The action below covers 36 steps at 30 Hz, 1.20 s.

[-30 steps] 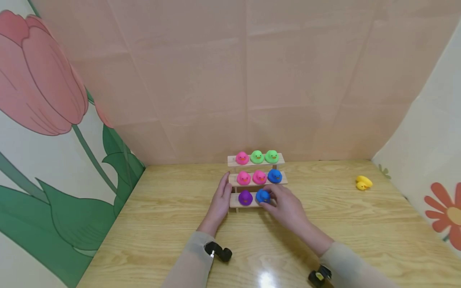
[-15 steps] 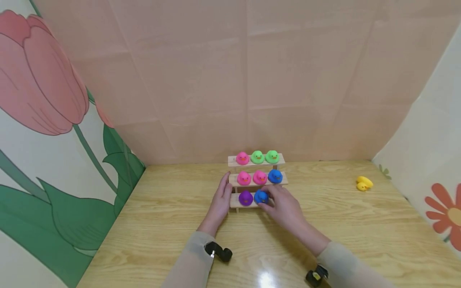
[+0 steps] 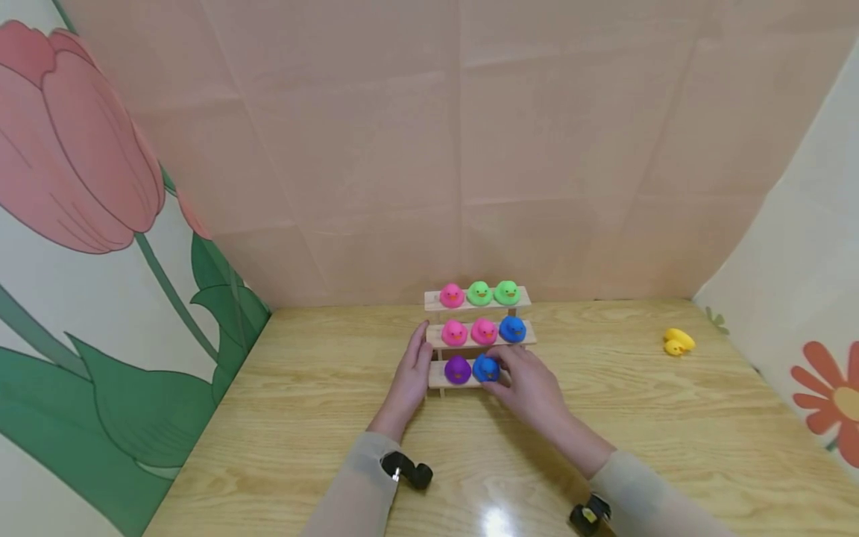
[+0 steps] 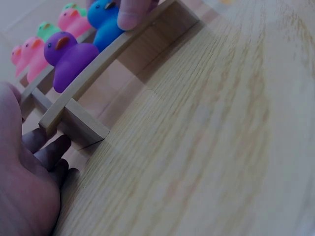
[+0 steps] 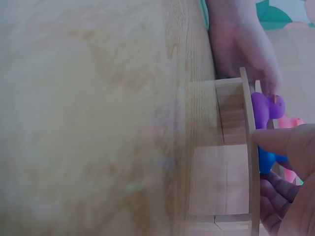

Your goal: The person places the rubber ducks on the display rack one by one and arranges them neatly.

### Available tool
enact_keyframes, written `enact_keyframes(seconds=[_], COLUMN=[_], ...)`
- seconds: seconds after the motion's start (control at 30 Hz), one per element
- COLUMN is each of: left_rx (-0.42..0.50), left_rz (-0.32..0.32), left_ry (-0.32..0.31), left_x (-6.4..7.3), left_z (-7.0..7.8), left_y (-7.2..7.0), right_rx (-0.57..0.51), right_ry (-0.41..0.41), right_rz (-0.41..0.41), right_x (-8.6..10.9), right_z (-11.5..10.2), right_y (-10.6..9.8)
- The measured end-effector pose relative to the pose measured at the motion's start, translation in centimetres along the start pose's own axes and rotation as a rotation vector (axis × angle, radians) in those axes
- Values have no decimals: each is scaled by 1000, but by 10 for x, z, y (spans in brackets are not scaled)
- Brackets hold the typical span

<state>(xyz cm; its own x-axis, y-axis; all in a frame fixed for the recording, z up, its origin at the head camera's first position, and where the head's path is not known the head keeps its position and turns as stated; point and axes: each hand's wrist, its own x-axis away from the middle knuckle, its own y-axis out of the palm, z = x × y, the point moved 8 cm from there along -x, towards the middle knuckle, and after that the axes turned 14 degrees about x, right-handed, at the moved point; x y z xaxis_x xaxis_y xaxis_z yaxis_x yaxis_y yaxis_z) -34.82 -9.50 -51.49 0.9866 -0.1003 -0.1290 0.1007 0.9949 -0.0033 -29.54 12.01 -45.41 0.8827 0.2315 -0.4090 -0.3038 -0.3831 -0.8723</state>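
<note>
My right hand pinches a blue rubber duck between thumb and fingers on the bottom step of a small three-step wooden stand. A purple duck sits to its left, close beside it. In the right wrist view, my thumb crosses in front of the blue duck and partly hides it. My left hand rests against the stand's left end, its fingers by the lower plank and leg in the left wrist view.
Two pink ducks and a blue one stand on the middle step. A pink duck and two green ones stand on top. Yellow ducks lie at the right of the wooden table, before a wall.
My right hand has slid the blue duck slightly left along the bottom step, closer to the purple one. My left hand has stayed at the stand's left end.
</note>
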Motion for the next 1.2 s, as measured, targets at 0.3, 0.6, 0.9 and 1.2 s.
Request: enact_keyframes(seconds=[0.3, 0.6, 0.9, 1.2], left_rx=[-1, 2, -5, -11], left_rz=[-6, -5, 2, 0], left_ry=[11, 6, -19, -23], left_x=[1, 1, 1, 1], left_z=[-1, -1, -1, 1], left_y=[1, 1, 1, 1], right_rx=[-41, -50, -31, 11], right_ry=[-8, -12, -34, -27], right_rz=[27, 29, 60, 95], right_x=[2, 8, 15, 24], right_z=[3, 7, 18, 40], right_y=[-2, -13, -34, -61])
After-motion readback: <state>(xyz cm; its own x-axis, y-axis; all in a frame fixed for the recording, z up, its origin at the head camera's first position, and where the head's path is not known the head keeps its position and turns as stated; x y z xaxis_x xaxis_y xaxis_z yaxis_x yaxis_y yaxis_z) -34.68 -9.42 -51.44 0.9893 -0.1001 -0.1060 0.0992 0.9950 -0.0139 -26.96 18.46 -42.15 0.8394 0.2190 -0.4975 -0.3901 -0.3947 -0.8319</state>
